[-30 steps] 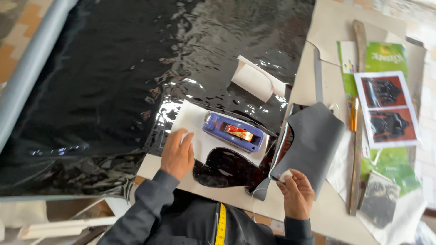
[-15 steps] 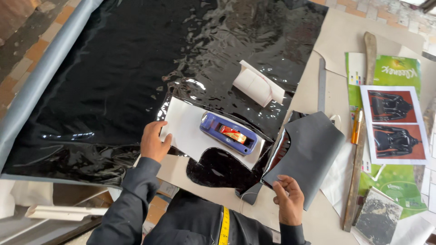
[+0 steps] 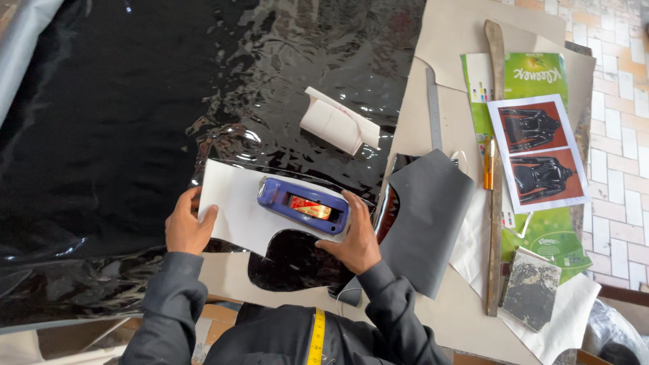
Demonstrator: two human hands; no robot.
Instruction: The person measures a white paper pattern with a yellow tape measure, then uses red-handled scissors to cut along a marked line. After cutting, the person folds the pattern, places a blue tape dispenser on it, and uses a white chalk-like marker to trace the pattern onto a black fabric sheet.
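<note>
A white paper pattern piece [image 3: 236, 206] lies on shiny black sheet material [image 3: 135, 115]. My left hand [image 3: 186, 226] pinches the pattern's left edge. On top of the pattern rests a blue stapler-like block with a red label [image 3: 302, 205]. Against the block's right end sits my right hand [image 3: 356, 236], fingers curled around it. A cut-out piece of the black material [image 3: 294, 260] shows under the pattern's curved lower edge. To the right, a grey folded piece [image 3: 422, 220] lies partly over beige pattern paper [image 3: 460, 40].
A folded white paper [image 3: 338, 125] rests on the black sheet. On the right lie a metal ruler [image 3: 433, 108], a long wooden stick [image 3: 495, 169], a printed sheet with two garment pictures [image 3: 537, 152], a green printed sheet [image 3: 534, 74], orange pencils [image 3: 487, 162] and a dark stone block [image 3: 531, 287]. Tiled floor lies at far right.
My right hand let go of the grey piece and moved left onto the blue block. My left hand slid to the pattern's left edge. The grey piece now lies flat.
</note>
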